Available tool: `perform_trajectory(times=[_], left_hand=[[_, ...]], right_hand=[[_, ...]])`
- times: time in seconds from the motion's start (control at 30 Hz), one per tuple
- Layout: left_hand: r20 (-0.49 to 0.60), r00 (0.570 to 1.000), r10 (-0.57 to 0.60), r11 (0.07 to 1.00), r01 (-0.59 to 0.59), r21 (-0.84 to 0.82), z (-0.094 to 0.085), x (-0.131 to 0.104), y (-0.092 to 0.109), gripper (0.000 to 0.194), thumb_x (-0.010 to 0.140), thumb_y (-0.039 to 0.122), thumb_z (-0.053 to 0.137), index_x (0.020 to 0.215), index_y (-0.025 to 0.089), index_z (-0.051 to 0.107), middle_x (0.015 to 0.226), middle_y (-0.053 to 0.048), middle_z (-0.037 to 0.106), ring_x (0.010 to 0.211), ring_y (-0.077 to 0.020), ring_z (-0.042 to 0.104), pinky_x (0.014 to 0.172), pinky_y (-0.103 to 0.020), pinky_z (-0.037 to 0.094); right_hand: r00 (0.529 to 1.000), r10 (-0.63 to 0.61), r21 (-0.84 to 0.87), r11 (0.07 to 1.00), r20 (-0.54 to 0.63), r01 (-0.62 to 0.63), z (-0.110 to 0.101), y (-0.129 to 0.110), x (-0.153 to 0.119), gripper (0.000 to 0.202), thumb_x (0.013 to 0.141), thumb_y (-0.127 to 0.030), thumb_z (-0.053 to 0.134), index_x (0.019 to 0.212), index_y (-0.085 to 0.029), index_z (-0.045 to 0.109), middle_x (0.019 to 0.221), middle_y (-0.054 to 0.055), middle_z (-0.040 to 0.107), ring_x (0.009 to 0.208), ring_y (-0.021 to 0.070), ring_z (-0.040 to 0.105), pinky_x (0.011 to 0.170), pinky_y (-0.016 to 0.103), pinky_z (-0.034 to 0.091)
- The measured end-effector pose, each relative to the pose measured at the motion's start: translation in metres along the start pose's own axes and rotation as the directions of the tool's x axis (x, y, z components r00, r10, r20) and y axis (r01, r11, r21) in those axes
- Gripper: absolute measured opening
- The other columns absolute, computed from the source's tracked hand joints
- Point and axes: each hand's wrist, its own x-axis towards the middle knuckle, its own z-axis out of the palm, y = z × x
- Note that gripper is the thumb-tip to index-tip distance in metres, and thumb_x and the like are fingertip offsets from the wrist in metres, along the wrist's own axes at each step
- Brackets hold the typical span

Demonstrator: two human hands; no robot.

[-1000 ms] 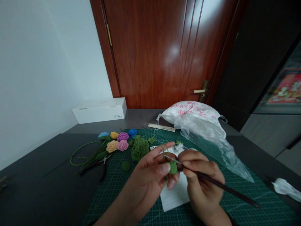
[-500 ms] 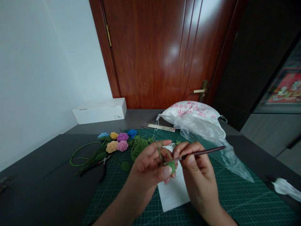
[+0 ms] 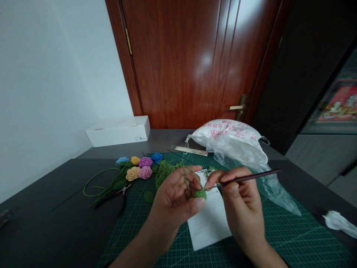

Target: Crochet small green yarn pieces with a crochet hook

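Note:
My left hand (image 3: 178,201) pinches a small green crochet piece (image 3: 200,194) between thumb and fingers. Green yarn (image 3: 186,178) runs over its raised index finger. In my right hand (image 3: 241,201) is a crochet hook (image 3: 251,176) with a dark handle, held like a pen. The hook's metal tip reaches the top edge of the crochet piece, where the yarn meets it; the exact loop is too small to make out. Under both hands lies a spiral notepad (image 3: 209,227) with a white page. A ball of green yarn (image 3: 164,172) sits just beyond my left hand.
Crocheted flowers (image 3: 145,172) in several colours lie at left, beside black-handled pliers (image 3: 122,191). A green cutting mat (image 3: 134,227) covers the table's middle. Behind are a white box (image 3: 119,132), a ruler (image 3: 191,150) and a stuffed plastic bag (image 3: 231,137). A crumpled white item (image 3: 338,223) lies far right.
My right hand has moved right and drawn the hook back, its tip now at the crochet piece's edge. The green piece has shifted slightly left and up in my left hand.

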Motion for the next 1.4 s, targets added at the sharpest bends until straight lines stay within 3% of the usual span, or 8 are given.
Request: perform_trajectory(times=[0.47, 0.7, 0.83, 0.97, 1.1, 1.2, 1.27, 1.4], left_hand=[[-0.051, 0.995, 0.088, 0.968, -0.074, 0.241, 0.003, -0.001, 0.002, 0.047, 0.075, 0.010, 0.081, 0.119, 0.026, 0.071, 0.091, -0.001, 0.066, 0.084, -0.0131, 0.062, 0.078, -0.023, 0.052], [-0.049, 0.989, 0.138, 0.938, -0.115, 0.328, 0.003, -0.003, 0.000, 0.045, 0.077, 0.007, 0.079, 0.118, 0.025, 0.069, 0.090, -0.001, 0.068, 0.084, -0.0140, 0.065, 0.077, -0.023, 0.055], [-0.058, 0.978, 0.201, 0.942, -0.176, 0.286, 0.005, -0.003, -0.001, 0.045, 0.078, 0.008, 0.079, 0.118, 0.026, 0.070, 0.091, -0.001, 0.068, 0.085, -0.0144, 0.065, 0.079, -0.024, 0.055], [-0.101, 0.966, 0.236, 0.954, -0.211, 0.214, 0.007, -0.004, -0.003, 0.047, 0.076, 0.007, 0.081, 0.117, 0.028, 0.072, 0.091, 0.000, 0.065, 0.083, -0.0123, 0.063, 0.077, -0.021, 0.053], [-0.170, 0.969, 0.178, 0.975, -0.150, 0.163, 0.008, -0.006, -0.001, 0.050, 0.074, 0.009, 0.084, 0.118, 0.028, 0.071, 0.093, 0.000, 0.066, 0.085, -0.0127, 0.062, 0.078, -0.022, 0.052], [-0.199, 0.973, 0.114, 0.990, -0.094, 0.106, 0.007, -0.006, 0.002, 0.051, 0.072, 0.012, 0.086, 0.118, 0.026, 0.070, 0.093, -0.001, 0.064, 0.084, -0.0135, 0.060, 0.076, -0.023, 0.052], [-0.192, 0.978, 0.077, 0.996, -0.065, 0.066, 0.007, -0.005, 0.002, 0.051, 0.071, 0.014, 0.086, 0.118, 0.025, 0.070, 0.091, -0.001, 0.063, 0.081, -0.0138, 0.059, 0.072, -0.023, 0.051], [-0.151, 0.988, 0.023, 1.000, -0.022, 0.008, 0.006, -0.004, 0.001, 0.051, 0.070, 0.015, 0.087, 0.118, 0.024, 0.071, 0.090, -0.001, 0.063, 0.081, -0.0136, 0.058, 0.073, -0.023, 0.049]], right_hand=[[0.948, -0.220, -0.239, 0.931, 0.231, 0.274, -0.012, -0.013, 0.005, 0.010, 0.103, -0.023, 0.053, 0.107, -0.027, 0.061, 0.093, 0.004, 0.075, 0.087, 0.0235, 0.070, 0.084, 0.048, 0.051], [0.826, -0.295, -0.406, 0.760, 0.480, 0.507, -0.014, -0.022, 0.009, 0.014, 0.101, -0.022, 0.054, 0.110, -0.029, 0.062, 0.099, 0.005, 0.077, 0.088, 0.0244, 0.071, 0.082, 0.050, 0.055], [0.865, -0.238, -0.560, 0.680, 0.441, 0.473, -0.014, -0.027, 0.004, 0.019, 0.097, -0.021, 0.058, 0.113, -0.028, 0.066, 0.089, 0.005, 0.077, 0.081, 0.0255, 0.072, 0.074, 0.046, 0.059], [0.896, -0.261, -0.548, 0.717, 0.360, 0.429, -0.015, -0.021, -0.005, 0.023, 0.093, -0.020, 0.060, 0.113, -0.032, 0.065, 0.085, 0.003, 0.074, 0.078, 0.0256, 0.068, 0.072, 0.047, 0.057], [0.923, -0.180, -0.483, 0.808, 0.340, 0.336, -0.015, -0.008, -0.010, 0.018, 0.093, -0.015, 0.061, 0.101, -0.031, 0.065, 0.078, 0.001, 0.068, 0.075, 0.0226, 0.063, 0.071, 0.043, 0.053], [0.926, -0.238, -0.385, 0.857, 0.295, 0.343, -0.013, 0.002, -0.011, 0.025, 0.093, -0.009, 0.059, 0.102, -0.032, 0.063, 0.084, 0.000, 0.068, 0.078, 0.0206, 0.064, 0.074, 0.042, 0.052], [0.919, -0.284, -0.340, 0.865, 0.275, 0.369, -0.012, 0.005, -0.011, 0.028, 0.092, -0.009, 0.060, 0.102, -0.034, 0.063, 0.086, -0.001, 0.069, 0.077, 0.0198, 0.064, 0.075, 0.042, 0.053], [0.919, -0.221, -0.426, 0.833, 0.326, 0.352, -0.011, -0.001, -0.006, 0.018, 0.091, -0.014, 0.059, 0.098, -0.029, 0.066, 0.077, 0.001, 0.066, 0.072, 0.0209, 0.063, 0.064, 0.037, 0.053]])
